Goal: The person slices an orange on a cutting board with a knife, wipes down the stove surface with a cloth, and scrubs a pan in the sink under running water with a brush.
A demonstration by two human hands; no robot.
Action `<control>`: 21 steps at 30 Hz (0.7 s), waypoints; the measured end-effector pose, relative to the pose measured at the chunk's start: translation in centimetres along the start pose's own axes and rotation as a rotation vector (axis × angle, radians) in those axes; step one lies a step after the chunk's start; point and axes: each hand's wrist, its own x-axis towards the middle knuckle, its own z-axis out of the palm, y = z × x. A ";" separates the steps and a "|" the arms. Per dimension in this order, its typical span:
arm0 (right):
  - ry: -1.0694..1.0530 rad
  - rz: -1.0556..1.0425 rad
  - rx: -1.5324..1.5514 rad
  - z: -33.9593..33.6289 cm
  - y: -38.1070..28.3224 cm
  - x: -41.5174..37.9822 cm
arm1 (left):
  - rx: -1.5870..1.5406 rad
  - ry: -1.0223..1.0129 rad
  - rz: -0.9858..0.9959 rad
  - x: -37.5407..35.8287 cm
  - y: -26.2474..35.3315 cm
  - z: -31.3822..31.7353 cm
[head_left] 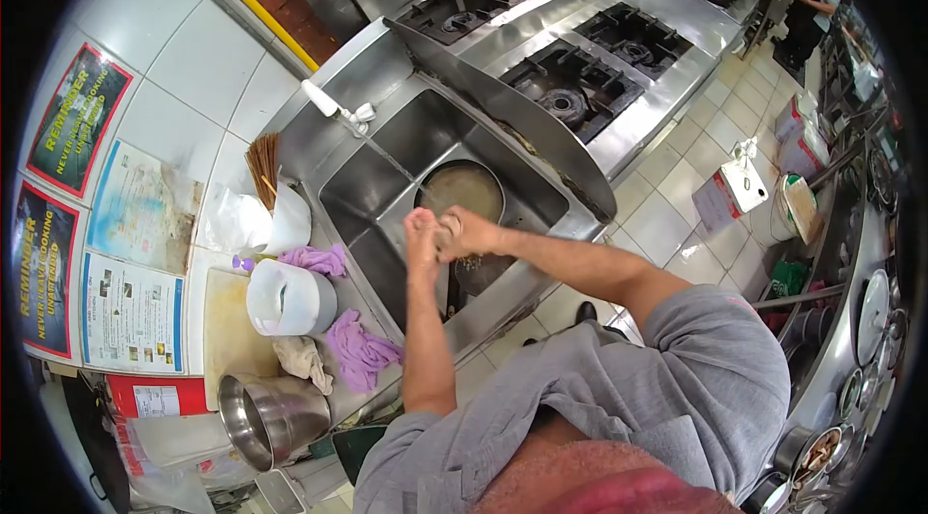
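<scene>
Over the metal sink [346, 187], my left hand [421, 236] and my right hand [466, 232] are brought together, fingers curled in and touching. Whatever is between them, if anything, is hidden. Just beyond my hands, a round dark pan [474, 187] sits in the basin with cloudy, brownish water in it. From the white-handled tap [361, 118] a thin stream of water runs toward the pan and my hands. Small pale drops or bits show below my right hand. A dark handle [452, 292] lies lower in the basin, partly covered.
Left of the sink stand a white tub [290, 299], purple cloths [360, 350], a brush [262, 169] and a steel pot [274, 420]. A raised metal divider [522, 118] separates the sink from gas burners [570, 94]. Shelves of cookware [851, 388] line the right; people stand far off.
</scene>
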 end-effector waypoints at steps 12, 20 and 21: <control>0.221 -0.327 0.113 -23.2 -14.0 -13.4 | -0.097 -0.130 0.426 -8.7 15.5 21.0; -0.007 0.154 1.374 -35.5 -6.3 -18.4 | 0.658 -0.597 0.803 -8.9 12.2 40.6; -0.018 0.159 1.371 -36.6 -5.2 -18.1 | 0.640 -0.559 0.819 -8.4 12.8 41.2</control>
